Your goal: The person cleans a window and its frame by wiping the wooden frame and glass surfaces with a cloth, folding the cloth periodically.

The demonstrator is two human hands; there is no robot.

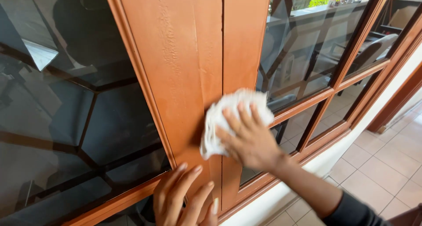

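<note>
My right hand [248, 138] presses a crumpled white cloth [220, 116] flat against the orange-brown wooden window frame [180, 54], right over the vertical seam between two uprights. Its fingers are spread over the cloth. My left hand [184, 197] rests lower down on the same frame near the bottom rail, fingers apart and flat on the wood, holding nothing.
Dark glass panes [88, 116] with black metal grille bars lie to the left. More panes [303, 46] to the right reflect a room. A white wall ledge [272, 202] and pale floor tiles [382, 164] sit at the lower right.
</note>
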